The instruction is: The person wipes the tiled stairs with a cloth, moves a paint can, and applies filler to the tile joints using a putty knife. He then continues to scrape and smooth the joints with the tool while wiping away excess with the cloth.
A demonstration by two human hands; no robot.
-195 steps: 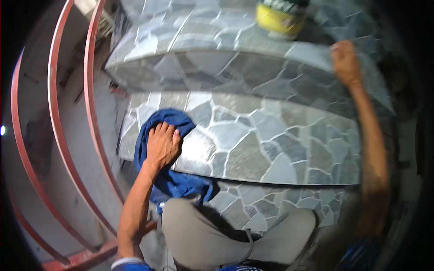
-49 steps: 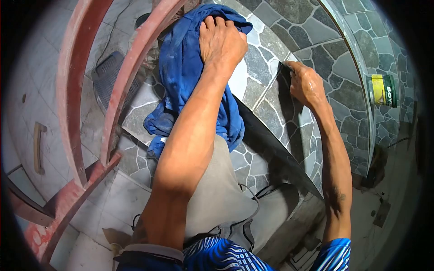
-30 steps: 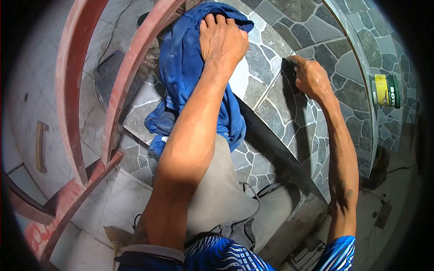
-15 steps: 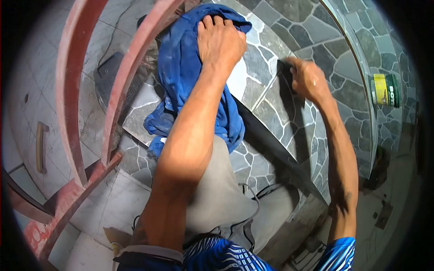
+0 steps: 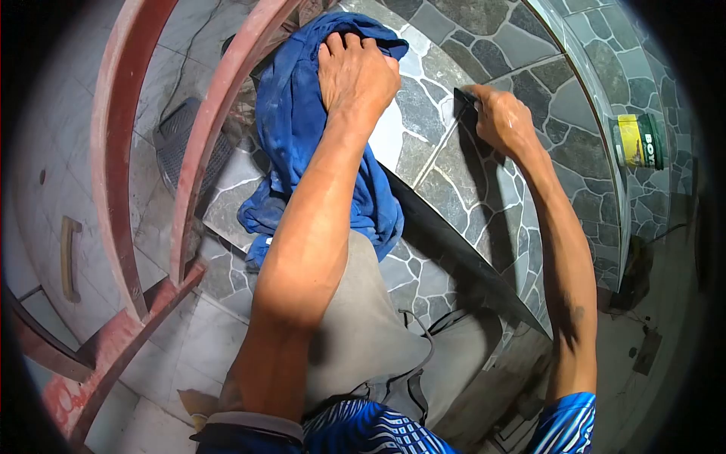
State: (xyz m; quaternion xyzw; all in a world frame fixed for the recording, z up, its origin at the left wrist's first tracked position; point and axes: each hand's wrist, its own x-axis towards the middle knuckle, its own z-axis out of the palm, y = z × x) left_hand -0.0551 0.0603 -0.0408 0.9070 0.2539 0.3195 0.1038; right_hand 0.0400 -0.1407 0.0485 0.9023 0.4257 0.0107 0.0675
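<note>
My left hand (image 5: 359,79) rests palm down on a bunched blue cloth (image 5: 291,98). Its fingers are a little apart, tips bent against the fabric. Part of a white round surface (image 5: 388,136) shows beside the cloth. The fingers of my right hand (image 5: 503,117) are wrapped round a small black flat scraper (image 5: 463,98), most of which the hand hides. The scraper is at the stone-patterned tile surface (image 5: 446,170), close to a pale joint line; whether it touches cannot be told. A dark shadow falls below that hand.
Curved red metal bars (image 5: 204,144) rise on the left. Behind them lies a grey perforated object (image 5: 193,147). A green and yellow can (image 5: 639,141) stands at the right, beyond a raised edge (image 5: 597,98). A dark step edge (image 5: 469,253) crosses below my hands.
My right hand has shifted slightly left and away from me, and more of the scraper's dark blade shows. My left hand stays on the cloth. The whole view has shifted a little.
</note>
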